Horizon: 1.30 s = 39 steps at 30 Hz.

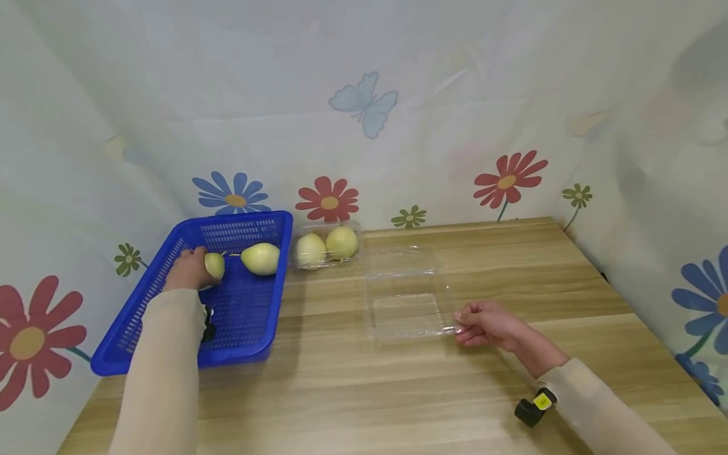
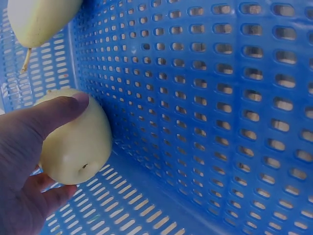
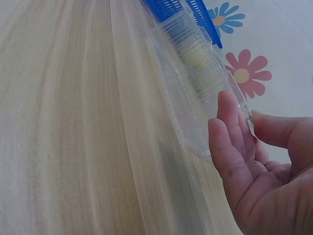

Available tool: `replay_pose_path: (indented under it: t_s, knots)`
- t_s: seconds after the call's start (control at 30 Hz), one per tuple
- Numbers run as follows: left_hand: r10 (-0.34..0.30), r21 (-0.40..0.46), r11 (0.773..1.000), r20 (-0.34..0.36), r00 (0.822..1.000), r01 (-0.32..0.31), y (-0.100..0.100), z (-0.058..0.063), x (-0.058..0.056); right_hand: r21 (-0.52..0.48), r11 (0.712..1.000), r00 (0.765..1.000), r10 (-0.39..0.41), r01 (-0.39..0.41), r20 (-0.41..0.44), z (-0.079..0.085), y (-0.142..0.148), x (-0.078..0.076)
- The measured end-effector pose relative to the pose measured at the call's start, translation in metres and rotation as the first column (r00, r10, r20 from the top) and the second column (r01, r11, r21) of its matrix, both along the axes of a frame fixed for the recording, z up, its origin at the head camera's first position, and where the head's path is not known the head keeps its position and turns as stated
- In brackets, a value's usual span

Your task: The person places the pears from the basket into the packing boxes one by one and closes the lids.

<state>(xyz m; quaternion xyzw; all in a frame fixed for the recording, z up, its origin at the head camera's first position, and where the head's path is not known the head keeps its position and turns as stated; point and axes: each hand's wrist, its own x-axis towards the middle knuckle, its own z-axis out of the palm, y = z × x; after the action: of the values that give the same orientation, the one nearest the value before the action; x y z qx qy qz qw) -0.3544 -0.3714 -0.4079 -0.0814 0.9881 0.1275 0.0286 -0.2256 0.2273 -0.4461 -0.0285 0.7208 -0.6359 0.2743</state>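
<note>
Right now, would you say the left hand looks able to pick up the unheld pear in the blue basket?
Probably not: the left hand already grips another pear, though nothing visible blocks the way to the unheld pear inside the blue basket.

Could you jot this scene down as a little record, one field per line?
Left hand: holds a pear inside the blue basket
Right hand: pinches the edge of an empty clear container
Second pear: in the basket, not held
Other clear container: beside the basket, holding two pears
Surface: wood-grain table
Backdrop: pale, printed with flowers and a butterfly
</note>
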Motion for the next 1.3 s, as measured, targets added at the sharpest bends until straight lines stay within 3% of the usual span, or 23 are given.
replay_pose_path:
  t_s: [0.3,0.63,0.93,1.17,1.3]
  knots:
    - [-0.013,0.035,0.999,-0.075,0.997,0.015,-0.005,-0.001,0.006,-0.010,1.000,1.000,0.008,-0.008,0.004,-0.001,-0.001,0.000]
    - [-0.015,0.108,0.994,-0.139,0.990,0.030,-0.008,-0.001,0.003,-0.005,1.000,1.000,0.001,-0.001,0.005,-0.001,0.003,0.000]
    - [-0.052,0.156,0.984,-0.213,0.976,0.086,-0.013,0.030,0.006,0.003,1.000,1.000,-0.006,0.006,0.010,0.000,-0.003,-0.002]
    - [-0.036,0.273,0.954,-0.315,0.948,0.127,-0.005,0.051,0.012,0.010,1.000,1.000,0.001,-0.001,0.014,0.001,-0.002,0.000]
    - [-0.009,0.339,0.933,-0.319,0.948,0.123,-0.001,0.060,0.017,0.007,1.000,1.000,0.003,-0.004,0.013,0.000,-0.002,0.000]
